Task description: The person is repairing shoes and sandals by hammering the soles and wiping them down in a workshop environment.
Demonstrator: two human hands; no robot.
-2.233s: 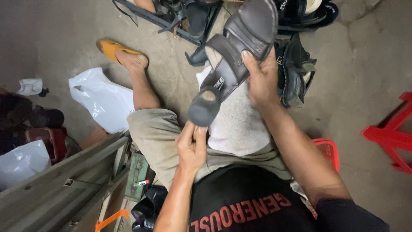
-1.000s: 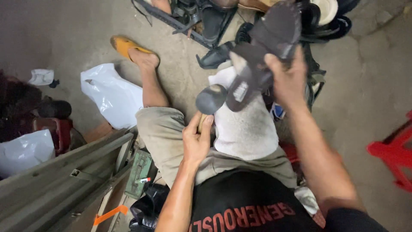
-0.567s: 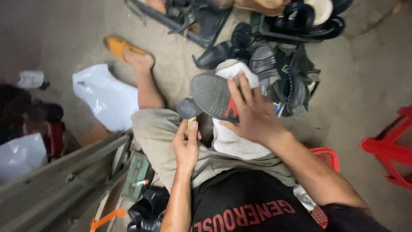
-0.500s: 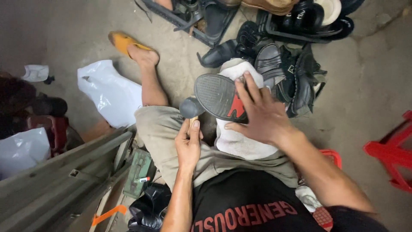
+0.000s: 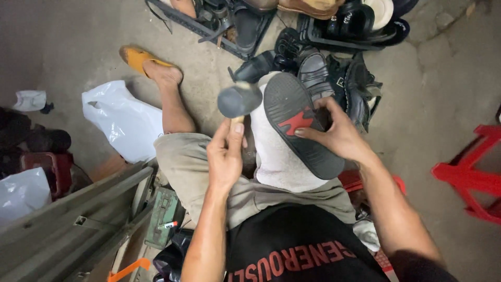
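Over concrete floor [image 5: 443,104], right hand [image 5: 339,137] steadies sandal [image 5: 300,122], left hand [image 5: 225,156] beside.

Bare grey concrete floor [image 5: 78,47] lies open at far left and along the right, between a heap of dark shoes and sandals [image 5: 313,31] at the far middle and a red plastic stool [image 5: 469,172] at right. A white plastic bag [image 5: 125,122] and grey metal frame [image 5: 68,214] crowd the near left.
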